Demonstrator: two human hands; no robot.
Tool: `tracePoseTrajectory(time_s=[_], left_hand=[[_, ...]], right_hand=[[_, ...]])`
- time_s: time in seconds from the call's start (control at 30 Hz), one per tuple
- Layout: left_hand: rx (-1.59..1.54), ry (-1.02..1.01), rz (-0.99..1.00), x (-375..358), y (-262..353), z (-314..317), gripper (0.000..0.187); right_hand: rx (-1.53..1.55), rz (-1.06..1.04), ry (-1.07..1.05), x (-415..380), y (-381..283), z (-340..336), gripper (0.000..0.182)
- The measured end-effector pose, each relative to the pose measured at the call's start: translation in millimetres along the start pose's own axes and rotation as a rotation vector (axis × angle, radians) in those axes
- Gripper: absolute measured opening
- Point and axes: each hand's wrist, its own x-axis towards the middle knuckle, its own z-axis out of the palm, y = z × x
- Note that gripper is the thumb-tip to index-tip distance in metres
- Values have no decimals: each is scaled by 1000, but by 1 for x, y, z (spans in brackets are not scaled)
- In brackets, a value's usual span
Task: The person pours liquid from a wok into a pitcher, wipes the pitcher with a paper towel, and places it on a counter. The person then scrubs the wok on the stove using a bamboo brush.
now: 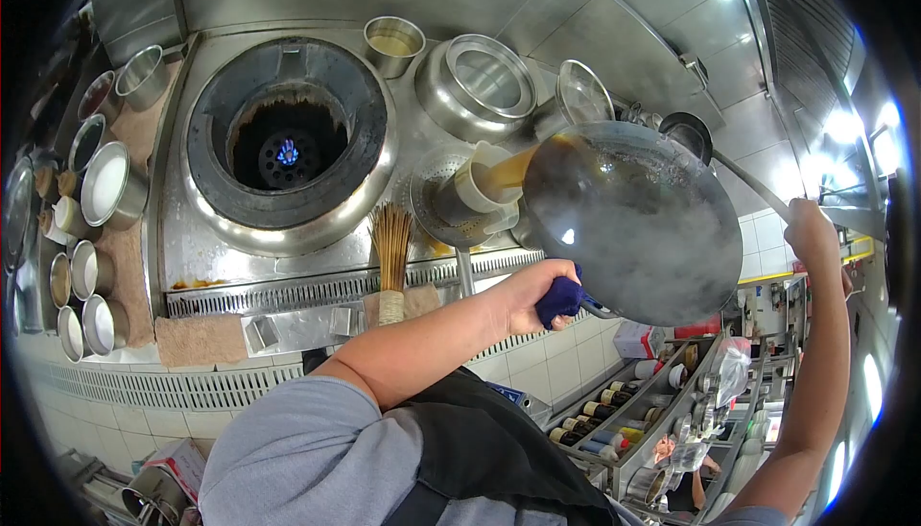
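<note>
My left hand (pixel 549 298) is closed round a dark blue cloth (pixel 559 301) at the wok's handle. The steaming wok (pixel 638 228) is tilted, and brown liquid (pixel 510 170) runs from its left edge into a white plastic jug (pixel 470 188). Beneath the jug lies a perforated metal strainer (pixel 436 224). Out at the right, my right hand (pixel 812 228) grips the long handle of a ladle (pixel 686 134), whose dark bowl is partly hidden behind the wok's upper rim.
A burner ring (pixel 197 142) with a blue flame stands at the left. A bamboo brush (pixel 391 238) rests at the counter's front edge. Metal pots (pixel 470 128) stand behind the jug, several containers (pixel 113 185) at far left. Bottles fill a shelf (pixel 624 411) below right.
</note>
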Motion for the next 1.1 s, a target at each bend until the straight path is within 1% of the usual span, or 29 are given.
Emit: tracePoseTrajectory(time_s=[0.13, 0.23, 0.3, 0.4, 0.47, 0.53, 0.6, 0.63, 0.7, 0.77, 0.83, 0.9, 1.0, 1.03, 1.07, 1.1], left_hand=[[1, 15, -12, -1, 1, 0, 15], [-6, 11, -18, -1, 1, -2, 16], [-14, 1, -21, -1, 1, -2, 16], [-22, 17, -30, 0, 2, -4, 17], [-36, -40, -25, 1, 2, -7, 18], [-46, -43, -36, 0, 2, -6, 18], [-57, -46, -48, -1, 3, -7, 18], [-63, -62, -55, -1, 3, -7, 19], [-67, -79, -62, 0, 3, -9, 19], [-82, -126, -42, -1, 3, -12, 21], [-96, -129, -37, -2, 3, -14, 21], [-110, -131, -33, -2, 4, -17, 21], [-178, -146, -81, -2, -3, -26, 22], [-199, -205, -68, -2, -3, -30, 20], [-220, -268, -54, -2, -2, -34, 18], [-221, -268, -54, -1, -2, -38, 18]], right_hand=[[5, 63, -66, -2, -7, -9, 17], [18, 66, -41, -1, -7, -8, 17], [48, 48, 25, -2, -6, -8, 16], [36, 55, 7, 0, -8, -13, 16], [30, 78, -7, 3, -9, -16, 16], [25, 103, -21, 5, -8, -16, 15], [-1, 17, 18, 8, -3, -12, 14], [-1, 18, 18, 9, 0, -10, 14], [-18, -39, 93, 11, 3, -7, 12], [-33, -23, 71, 14, 1, -11, 12], [-47, -7, 48, 18, -1, -16, 12], [-64, -58, 91, 21, -3, -20, 12], [-70, -49, 103, 11, -13, -35, 12], [-81, -63, 115, 11, -19, -40, 12], [-96, -30, 127, 12, -27, -49, 13], [-97, -31, 127, 16, -28, -51, 13]])
